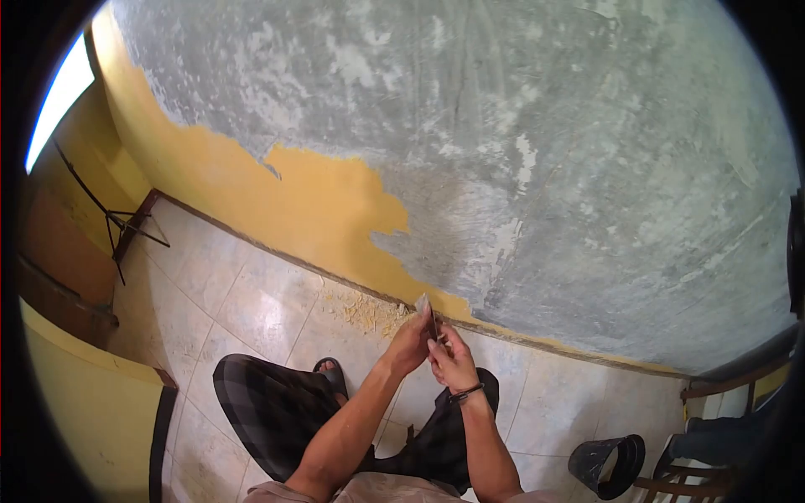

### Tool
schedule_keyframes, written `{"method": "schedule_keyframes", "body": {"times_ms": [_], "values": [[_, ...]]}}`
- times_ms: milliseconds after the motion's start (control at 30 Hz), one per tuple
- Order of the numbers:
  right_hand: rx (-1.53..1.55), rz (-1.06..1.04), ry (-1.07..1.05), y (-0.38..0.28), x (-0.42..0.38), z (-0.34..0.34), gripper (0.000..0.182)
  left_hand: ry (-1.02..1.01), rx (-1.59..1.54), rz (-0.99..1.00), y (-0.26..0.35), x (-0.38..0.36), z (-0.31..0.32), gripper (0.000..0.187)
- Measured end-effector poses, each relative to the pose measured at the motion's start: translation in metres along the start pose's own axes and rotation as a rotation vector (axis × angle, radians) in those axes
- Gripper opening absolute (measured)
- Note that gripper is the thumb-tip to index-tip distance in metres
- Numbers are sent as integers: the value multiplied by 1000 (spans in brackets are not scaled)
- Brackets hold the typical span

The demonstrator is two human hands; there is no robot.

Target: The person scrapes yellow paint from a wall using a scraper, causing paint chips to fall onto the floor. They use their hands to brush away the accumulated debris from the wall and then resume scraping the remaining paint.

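Note:
Low in front of the wall, my left hand (pixel 408 342) is closed around what looks like a paint scraper (pixel 423 302), its pale blade pointing up towards the wall's foot. My right hand (pixel 454 360), with a dark band at the wrist, is beside it with bent fingers on the scraper's dark handle. Both hands partly hide the tool. Behind them rises the wall, part bare grey plaster (pixel 553 210) and part yellow paint (pixel 310 193) with a ragged edge. Yellow paint flakes (pixel 369 314) lie on the floor left of my hands.
A black bucket (pixel 607 466) stands on the tiled floor (pixel 545 402) at lower right, near a wooden chair (pixel 713 482) with dark cloth on it. At left are a thin black stand (pixel 122 222) and a yellow partition (pixel 92 394). My knees are bent below my hands.

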State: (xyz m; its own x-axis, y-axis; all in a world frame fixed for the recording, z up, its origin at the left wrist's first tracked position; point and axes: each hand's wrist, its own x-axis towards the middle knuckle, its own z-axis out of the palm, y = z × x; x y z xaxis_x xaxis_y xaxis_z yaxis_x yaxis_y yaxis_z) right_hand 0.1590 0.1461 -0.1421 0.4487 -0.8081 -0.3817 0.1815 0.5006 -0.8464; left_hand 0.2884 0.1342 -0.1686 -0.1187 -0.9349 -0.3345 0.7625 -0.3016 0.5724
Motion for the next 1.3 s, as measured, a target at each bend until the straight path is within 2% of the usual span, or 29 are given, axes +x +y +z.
{"method": "schedule_keyframes", "body": {"times_ms": [33, 100, 167, 233, 267, 500, 567, 667, 767, 833, 900, 967, 1033, 1100, 1133, 1167, 1233, 1300], "values": [[-26, -83, -13, -9, 4, 5, 37, 2, -10, 4, 10, 1, 9, 46], [-32, -97, -14, -24, 15, 12, 39, 3, -72, 23, 35, 0, 31, 45], [-65, -195, -88, -42, 29, 18, 39, -73, -88, 65, 51, 13, 32, 43], [-89, -193, -73, -52, 41, 24, 37, 38, -172, 174, 64, 22, 34, 40], [-89, -191, -78, -53, 48, 26, 36, -13, -180, 158, 70, 27, 29, 39], [-33, -130, -24, -17, 62, 7, 32, 1, -122, 90, 45, 47, 0, 39], [-83, -125, 12, -7, 61, -2, 31, -40, 27, -11, 40, 45, -8, 40], [-183, -214, 110, -12, 55, -8, 28, 12, 41, 42, 31, 51, -1, 40], [-157, -147, 170, -25, 65, -9, 29, 3, 96, -38, 33, 63, 0, 42], [-154, -147, 159, -37, 76, 4, 27, -10, 24, -47, 39, 69, -4, 44], [-192, -248, 55, -38, 95, 29, 25, 73, -241, 82, 52, 67, -5, 45], [-252, -323, 79, -32, 119, 58, 25, 52, -279, 52, 69, 72, -29, 44], [-255, -311, 81, -24, 127, 70, 25, 83, -382, 178, 80, 73, -37, 43], [-305, -392, 116, -20, 124, 68, 24, 82, -359, 176, 78, 66, -24, 41], [-366, -435, 169, -21, 113, 62, 21, 120, -372, 106, 72, 61, -11, 42], [-373, -443, 170, -25, 106, 56, 21, 156, -384, 40, 66, 60, 0, 43], [-256, -275, 190, -31, 94, 44, 19, 139, -382, 50, 52, 67, -2, 43], [-292, -299, 196, -32, 113, 56, 17, 132, -429, 107, 69, 62, 0, 42]]}}
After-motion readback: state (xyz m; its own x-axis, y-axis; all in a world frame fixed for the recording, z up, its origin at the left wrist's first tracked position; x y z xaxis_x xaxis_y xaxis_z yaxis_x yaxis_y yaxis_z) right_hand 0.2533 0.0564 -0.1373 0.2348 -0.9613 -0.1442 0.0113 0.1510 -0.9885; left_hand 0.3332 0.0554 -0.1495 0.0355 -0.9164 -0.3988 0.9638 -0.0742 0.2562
